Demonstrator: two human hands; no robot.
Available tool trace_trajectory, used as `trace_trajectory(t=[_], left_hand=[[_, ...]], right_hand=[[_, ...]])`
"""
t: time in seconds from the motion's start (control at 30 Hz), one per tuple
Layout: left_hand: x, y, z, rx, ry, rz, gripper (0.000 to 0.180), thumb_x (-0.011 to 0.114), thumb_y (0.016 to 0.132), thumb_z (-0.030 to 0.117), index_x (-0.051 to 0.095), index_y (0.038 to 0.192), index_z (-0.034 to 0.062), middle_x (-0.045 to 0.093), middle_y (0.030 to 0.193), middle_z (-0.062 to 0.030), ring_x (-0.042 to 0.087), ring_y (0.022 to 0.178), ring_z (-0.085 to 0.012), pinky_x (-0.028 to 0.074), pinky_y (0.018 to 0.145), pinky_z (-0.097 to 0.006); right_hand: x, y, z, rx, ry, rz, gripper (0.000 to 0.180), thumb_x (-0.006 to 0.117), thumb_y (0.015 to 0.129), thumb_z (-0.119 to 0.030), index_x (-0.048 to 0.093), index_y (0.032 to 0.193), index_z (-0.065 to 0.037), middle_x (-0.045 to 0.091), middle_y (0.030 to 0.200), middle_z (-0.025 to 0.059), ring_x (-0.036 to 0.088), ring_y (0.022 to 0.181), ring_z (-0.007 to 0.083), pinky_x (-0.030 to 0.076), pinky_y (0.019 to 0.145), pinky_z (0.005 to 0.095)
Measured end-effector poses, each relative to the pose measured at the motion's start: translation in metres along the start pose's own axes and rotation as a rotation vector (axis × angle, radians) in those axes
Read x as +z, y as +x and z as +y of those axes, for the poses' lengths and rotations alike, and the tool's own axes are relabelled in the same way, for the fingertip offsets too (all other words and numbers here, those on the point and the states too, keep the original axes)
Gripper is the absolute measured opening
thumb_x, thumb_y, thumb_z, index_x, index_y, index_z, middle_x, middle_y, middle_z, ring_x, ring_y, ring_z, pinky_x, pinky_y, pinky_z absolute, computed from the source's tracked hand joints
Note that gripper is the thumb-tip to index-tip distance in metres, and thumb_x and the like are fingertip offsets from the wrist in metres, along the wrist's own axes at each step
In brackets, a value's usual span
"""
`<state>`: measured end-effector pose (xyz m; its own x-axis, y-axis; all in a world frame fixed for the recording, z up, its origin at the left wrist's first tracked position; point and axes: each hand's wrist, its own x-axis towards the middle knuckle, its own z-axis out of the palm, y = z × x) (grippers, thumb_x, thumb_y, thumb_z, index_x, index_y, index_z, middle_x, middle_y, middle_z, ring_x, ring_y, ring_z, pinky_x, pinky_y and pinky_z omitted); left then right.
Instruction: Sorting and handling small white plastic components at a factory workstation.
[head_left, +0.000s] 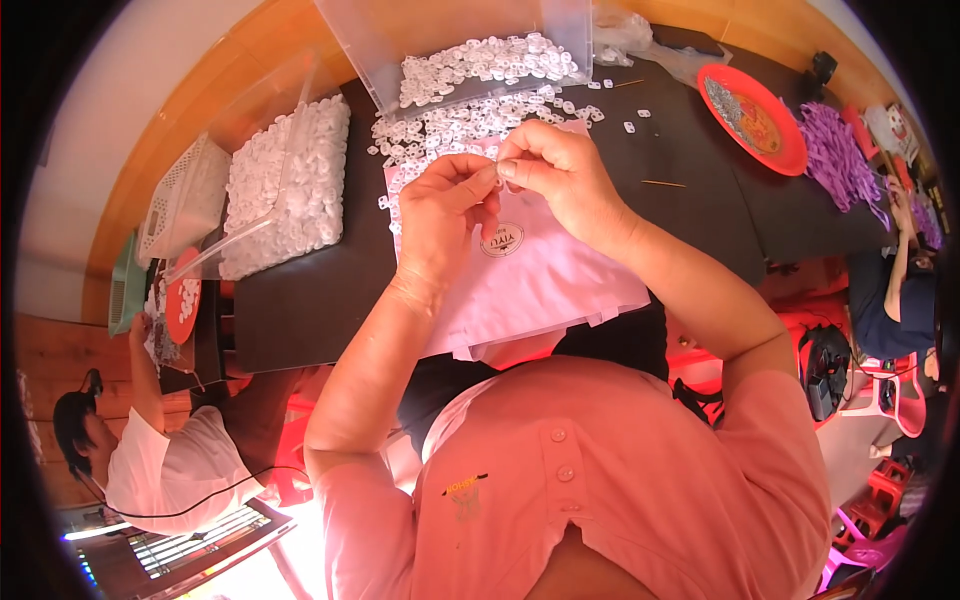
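Observation:
Over a pink printed bag or cloth [560, 275], my left hand [440, 215] and my right hand [560, 180] meet, their thumbs and fingertips pinched together. Whatever sits between the fingertips is too small and covered to name. Just beyond them, small white flat pieces with dark marks [450, 128] lie spread on the black table [300, 310]. More of these pieces spill from a clear plastic box [356, 50] tipped toward me. The pink bag or cloth reaches from the loose pieces to the table's near edge, over my lap.
Left, another clear box holds a heap of white pieces [285, 185], beside a white basket [180, 205]. Right, a red plate [793, 155] carries silvery bits near purple strips [840, 165]. A thin stick [663, 183] lies nearer. People sit at both sides.

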<state>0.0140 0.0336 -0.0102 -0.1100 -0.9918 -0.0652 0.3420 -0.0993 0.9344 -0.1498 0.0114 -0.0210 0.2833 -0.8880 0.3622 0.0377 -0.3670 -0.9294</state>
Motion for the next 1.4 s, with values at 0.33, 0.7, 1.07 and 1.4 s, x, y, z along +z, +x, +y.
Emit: trace_trajectory(t=[0.33,0.7,1.07,1.4], left_hand=[[-0.008,0.002,-0.011,0.056,-0.09,-0.008,0.013,0.061,0.088,-0.001,0.061,0.1,-0.0063,0.064,0.084,-0.0116,0.06,0.064,-0.0156,0.049,0.049,-0.027],[-0.007,-0.003,-0.012,0.127,-0.046,0.044,0.012,0.06,0.088,-0.002,0.063,0.099,-0.0051,0.064,0.083,-0.0087,0.059,0.063,-0.0127,0.048,0.05,-0.025],[-0.004,-0.007,-0.01,0.142,0.051,0.08,0.012,0.06,0.088,-0.004,0.064,0.099,-0.0061,0.064,0.084,-0.0089,0.058,0.062,-0.0124,0.046,0.051,-0.024],[-0.004,-0.006,-0.017,0.282,0.068,0.094,0.011,0.061,0.086,-0.007,0.065,0.094,-0.003,0.063,0.076,-0.0049,0.055,0.058,-0.0068,0.043,0.046,-0.02]], right_hand=[[-0.002,0.003,0.001,-0.23,-0.297,-0.005,0.007,0.063,0.084,-0.003,0.056,0.087,-0.001,0.062,0.075,0.0091,0.061,0.068,0.0193,0.047,0.062,0.0312],[-0.003,0.002,0.003,-0.394,-0.561,-0.071,0.01,0.059,0.084,-0.002,0.055,0.093,-0.004,0.063,0.084,0.0135,0.064,0.076,0.0334,0.05,0.064,0.0392],[-0.002,0.002,0.003,-0.446,-0.607,-0.077,0.011,0.057,0.08,-0.001,0.054,0.091,-0.003,0.061,0.081,0.0135,0.062,0.073,0.0343,0.048,0.061,0.042],[0.006,0.003,0.008,-0.445,-0.555,-0.064,0.014,0.058,0.078,0.003,0.054,0.09,-0.003,0.06,0.082,0.0131,0.061,0.074,0.0335,0.047,0.061,0.0415]])
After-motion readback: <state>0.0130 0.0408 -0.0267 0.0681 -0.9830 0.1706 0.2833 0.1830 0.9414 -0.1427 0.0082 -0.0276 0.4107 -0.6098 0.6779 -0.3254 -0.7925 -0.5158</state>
